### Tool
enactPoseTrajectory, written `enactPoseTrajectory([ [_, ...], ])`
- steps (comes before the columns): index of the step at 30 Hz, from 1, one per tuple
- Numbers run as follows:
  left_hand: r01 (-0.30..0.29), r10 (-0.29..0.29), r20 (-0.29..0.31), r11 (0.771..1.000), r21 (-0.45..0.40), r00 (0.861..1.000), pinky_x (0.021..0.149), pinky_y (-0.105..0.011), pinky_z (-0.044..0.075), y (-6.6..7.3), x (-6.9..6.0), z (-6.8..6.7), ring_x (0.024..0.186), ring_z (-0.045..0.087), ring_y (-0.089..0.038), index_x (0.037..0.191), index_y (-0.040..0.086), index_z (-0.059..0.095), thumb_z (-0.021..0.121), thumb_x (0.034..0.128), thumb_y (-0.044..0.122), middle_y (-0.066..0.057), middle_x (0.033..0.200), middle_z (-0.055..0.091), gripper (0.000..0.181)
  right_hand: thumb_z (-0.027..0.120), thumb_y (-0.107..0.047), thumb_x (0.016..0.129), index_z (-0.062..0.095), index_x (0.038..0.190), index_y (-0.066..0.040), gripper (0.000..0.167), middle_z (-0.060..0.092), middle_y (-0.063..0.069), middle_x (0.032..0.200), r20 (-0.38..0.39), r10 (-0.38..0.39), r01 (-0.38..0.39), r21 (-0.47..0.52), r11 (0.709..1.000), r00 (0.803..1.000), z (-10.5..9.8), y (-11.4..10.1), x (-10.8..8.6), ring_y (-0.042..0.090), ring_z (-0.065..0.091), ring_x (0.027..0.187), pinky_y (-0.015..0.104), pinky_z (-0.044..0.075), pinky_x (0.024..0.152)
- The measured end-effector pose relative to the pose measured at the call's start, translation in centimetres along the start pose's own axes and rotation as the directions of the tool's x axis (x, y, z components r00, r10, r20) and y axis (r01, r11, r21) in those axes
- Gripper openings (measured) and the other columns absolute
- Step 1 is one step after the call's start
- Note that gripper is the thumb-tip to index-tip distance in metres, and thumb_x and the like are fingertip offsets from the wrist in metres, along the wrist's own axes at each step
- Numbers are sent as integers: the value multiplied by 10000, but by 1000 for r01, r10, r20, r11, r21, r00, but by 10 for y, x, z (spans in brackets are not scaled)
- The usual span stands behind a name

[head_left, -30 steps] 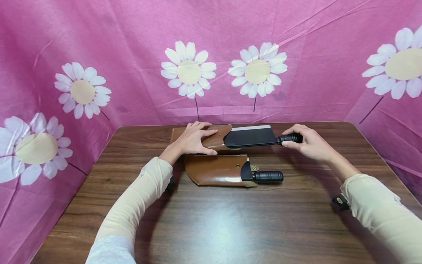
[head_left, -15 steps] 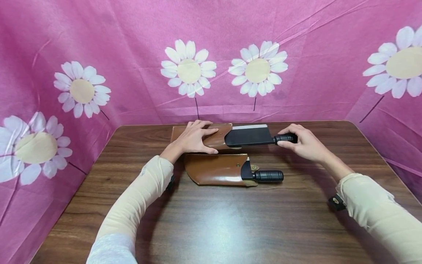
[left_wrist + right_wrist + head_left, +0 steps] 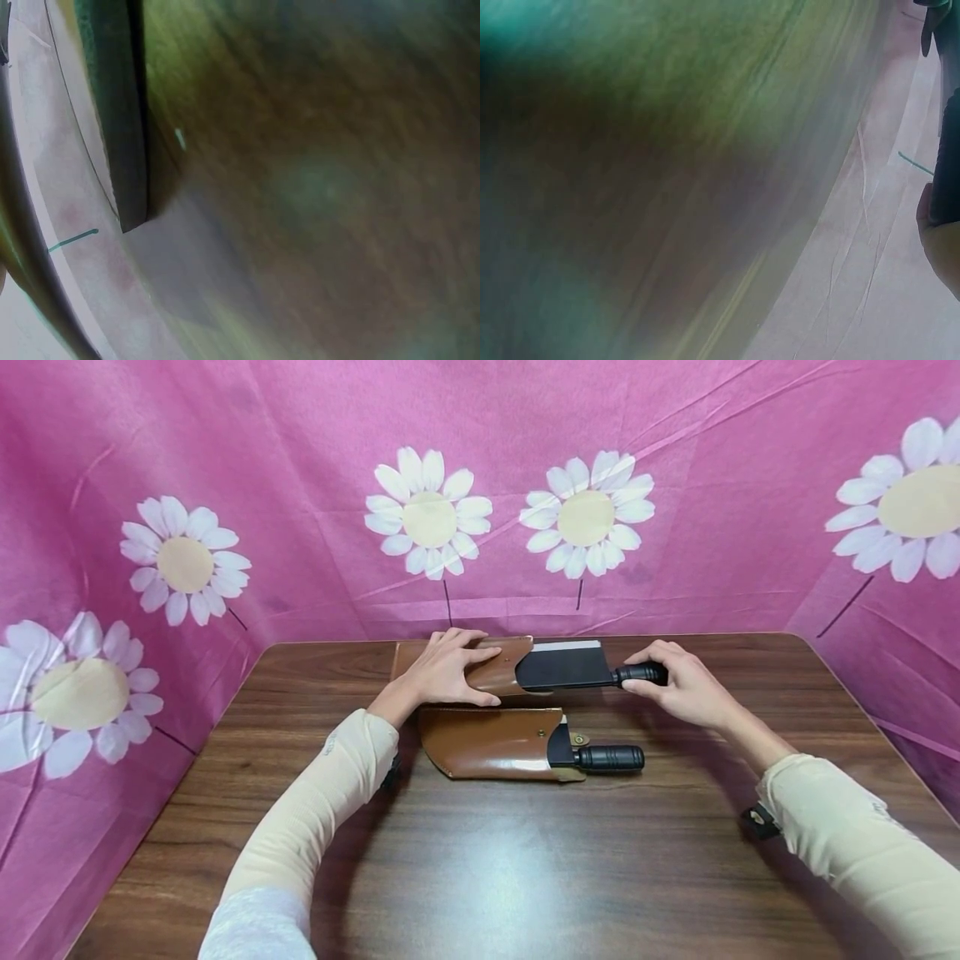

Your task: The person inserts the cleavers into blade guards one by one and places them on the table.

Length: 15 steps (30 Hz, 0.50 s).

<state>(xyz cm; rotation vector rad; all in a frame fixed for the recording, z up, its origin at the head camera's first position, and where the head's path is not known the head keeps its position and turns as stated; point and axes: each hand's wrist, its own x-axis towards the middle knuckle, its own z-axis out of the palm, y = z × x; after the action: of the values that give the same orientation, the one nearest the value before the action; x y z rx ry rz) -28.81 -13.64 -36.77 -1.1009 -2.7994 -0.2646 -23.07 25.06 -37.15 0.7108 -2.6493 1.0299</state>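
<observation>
— Pink cloth printed with white daisies backs a wood-grain tabletop. Where is the cleaver?
— Near the tabletop's far edge, its dark blade partly inside a brown sheath, its black handle pointing to the right.
— And the right hand?
— Its thumb and fingers pinch that handle.
— What of the left hand?
— It rests across the sheath, fingers spread, thumb at the near edge.
— Anything closer to the person?
— Just below lies a second brown sheath, its tip end rounded, with another black handle jutting out rightward and a small flap with a metal snap beside it. Cream sleeves cover both forearms.
</observation>
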Motion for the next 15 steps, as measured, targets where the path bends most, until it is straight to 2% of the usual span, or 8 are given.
enactPoseTrajectory([
  [15, -14, 14, -12, 1000, 11, 1000, 982, -457, 318, 6, 9, 0, 1325, 399, -265, 1470, 251, 570, 709, 721, 764, -88, 1506, 462, 918, 770, -171, 916, 700, 1121, -66, 241, 636, 69, 1013, 3, -6, 6, 4, 1000, 1000, 8, -9, 6, 176, 474, 894, 323, 366, 747],
])
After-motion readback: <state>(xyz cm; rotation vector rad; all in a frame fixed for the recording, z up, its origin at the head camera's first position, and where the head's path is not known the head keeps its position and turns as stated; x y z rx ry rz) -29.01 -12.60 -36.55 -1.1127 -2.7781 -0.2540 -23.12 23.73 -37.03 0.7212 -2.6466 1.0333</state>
